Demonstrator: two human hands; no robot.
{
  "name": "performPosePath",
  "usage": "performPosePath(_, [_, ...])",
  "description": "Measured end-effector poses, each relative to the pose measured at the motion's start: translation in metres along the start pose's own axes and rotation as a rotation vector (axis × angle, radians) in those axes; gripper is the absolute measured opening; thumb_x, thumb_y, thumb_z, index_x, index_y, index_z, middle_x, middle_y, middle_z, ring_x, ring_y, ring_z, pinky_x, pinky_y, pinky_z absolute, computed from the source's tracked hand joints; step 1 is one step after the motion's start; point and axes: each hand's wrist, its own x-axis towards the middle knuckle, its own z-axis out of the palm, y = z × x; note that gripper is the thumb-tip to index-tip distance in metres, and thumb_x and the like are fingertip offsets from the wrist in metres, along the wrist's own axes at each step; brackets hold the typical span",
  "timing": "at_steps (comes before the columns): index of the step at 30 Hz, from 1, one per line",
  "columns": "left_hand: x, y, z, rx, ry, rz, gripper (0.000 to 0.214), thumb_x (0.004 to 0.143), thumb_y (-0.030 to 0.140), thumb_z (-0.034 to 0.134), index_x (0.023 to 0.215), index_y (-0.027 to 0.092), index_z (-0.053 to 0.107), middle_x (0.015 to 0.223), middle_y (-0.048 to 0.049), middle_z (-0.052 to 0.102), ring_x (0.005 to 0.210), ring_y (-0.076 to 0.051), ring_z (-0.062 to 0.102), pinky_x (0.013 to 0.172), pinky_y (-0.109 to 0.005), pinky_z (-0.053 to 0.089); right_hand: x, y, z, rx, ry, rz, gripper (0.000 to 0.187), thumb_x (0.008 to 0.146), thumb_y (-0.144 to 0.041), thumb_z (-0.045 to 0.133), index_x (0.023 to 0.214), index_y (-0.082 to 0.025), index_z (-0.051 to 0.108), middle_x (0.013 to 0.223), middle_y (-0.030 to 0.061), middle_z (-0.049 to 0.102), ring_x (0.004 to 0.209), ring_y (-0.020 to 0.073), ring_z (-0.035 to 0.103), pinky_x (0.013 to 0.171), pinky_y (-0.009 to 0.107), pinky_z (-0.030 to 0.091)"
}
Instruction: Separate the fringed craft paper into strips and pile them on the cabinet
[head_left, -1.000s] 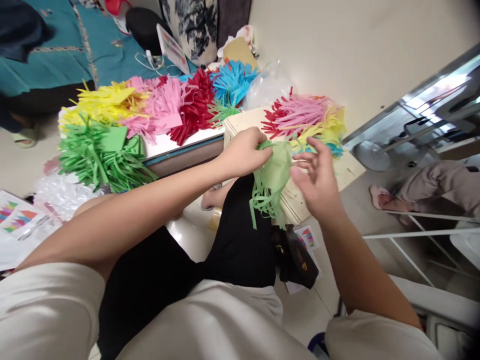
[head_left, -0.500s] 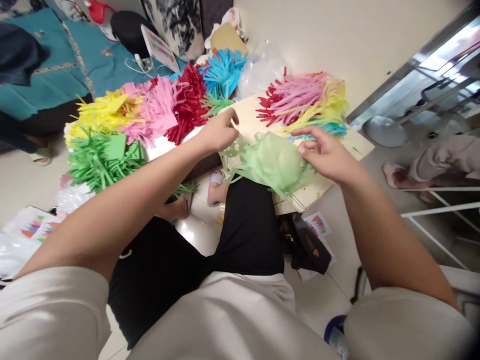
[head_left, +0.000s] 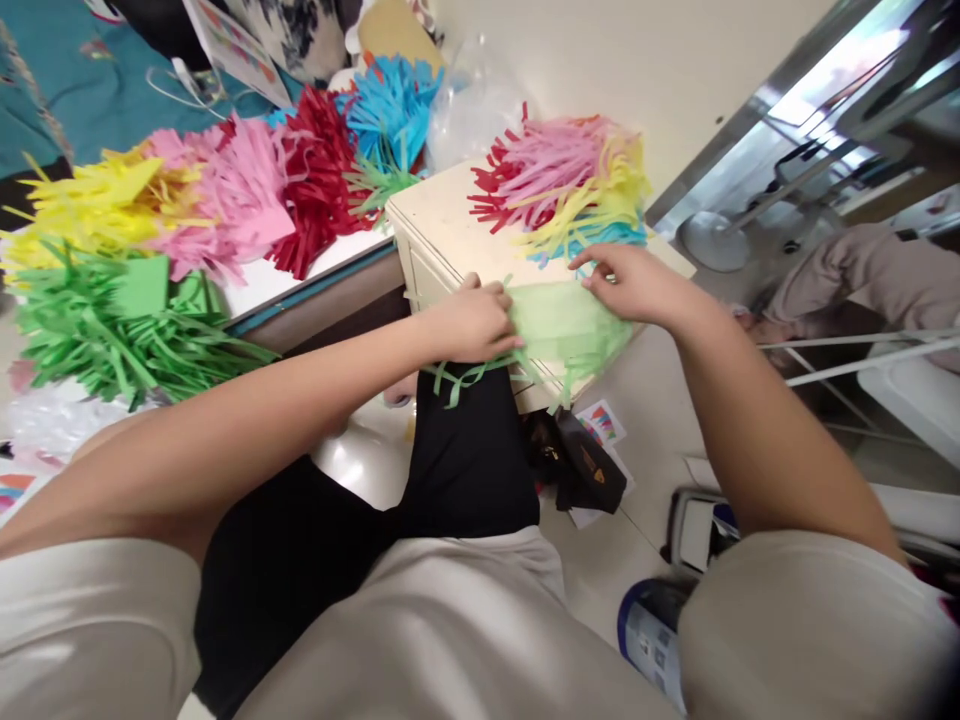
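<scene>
A light green tissue-paper fringe (head_left: 559,315) stretches between my two hands, over the near corner of the cream cabinet top. Its thin cut strips hang down at the left and along the lower edge. My left hand (head_left: 476,320) is closed over the stripped left end, with fingers curled. At the upper right edge, my right hand (head_left: 630,285) pinches the paper with the thumb and curled fingers, its index finger bent above. Just beyond lies a layered fringe bundle (head_left: 559,180) in red, pink, yellow and blue on the cabinet top (head_left: 442,215).
Left, fringe piles in green (head_left: 127,320), yellow (head_left: 105,200), pink (head_left: 232,190), red (head_left: 319,180) and blue (head_left: 394,105) cover a white surface. A clear plastic bag (head_left: 472,105) sits behind. A black bag (head_left: 589,470) and a blue-rimmed container (head_left: 649,630) are on the floor.
The bunched green fringe is now spread flatter between my hands. My left hand has come down onto its strips. The view has shifted, so the surroundings sit farther left.
</scene>
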Motion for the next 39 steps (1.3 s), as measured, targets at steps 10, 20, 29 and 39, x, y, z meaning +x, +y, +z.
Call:
performPosePath(10, [0.0,-0.032,-0.051,0.026,0.291,-0.287,0.035,0.109,0.044,0.057,0.124,0.026,0.084,0.125,-0.0139,0.077,0.136,-0.04,0.056,0.118,-0.068,0.043,0.003,0.016,0.034,0.185,0.025,0.123,0.038,0.098,-0.042,0.072,0.128,-0.021,0.084,0.088,0.0072,0.073,0.071,0.0236,0.062,0.081,0.044,0.06])
performPosePath(20, [0.027,0.019,0.005,-0.157,-0.082,-0.061,0.013,0.098,0.023,0.069,0.103,0.018,0.079,0.099,-0.0105,0.082,0.092,-0.027,0.074,0.085,-0.038,0.05,-0.009,0.007,0.036,0.105,0.112,0.038,0.033,0.097,-0.04,0.074,0.122,-0.022,0.086,0.102,0.01,0.082,0.094,0.0308,0.073,0.099,0.049,0.06])
performPosePath(29, [0.034,0.008,0.007,-0.27,0.168,-0.138,0.021,0.104,0.026,0.059,0.113,0.016,0.075,0.109,-0.0152,0.082,0.099,-0.029,0.074,0.09,-0.04,0.054,-0.042,-0.036,0.054,0.052,0.1,-0.117,0.031,0.101,-0.048,0.072,0.114,-0.024,0.085,0.113,0.0128,0.086,0.114,0.0385,0.074,0.111,0.056,0.054])
performPosePath(39, [0.021,0.006,0.021,-0.014,0.093,-0.12,0.066,0.104,0.044,0.072,0.16,0.011,0.061,0.155,-0.0271,0.069,0.148,-0.043,0.063,0.124,-0.054,0.049,-0.055,0.045,0.062,0.402,0.601,0.343,0.013,0.087,-0.039,0.068,0.091,-0.027,0.07,0.081,0.0058,0.074,0.083,0.0296,0.075,0.079,0.043,0.063])
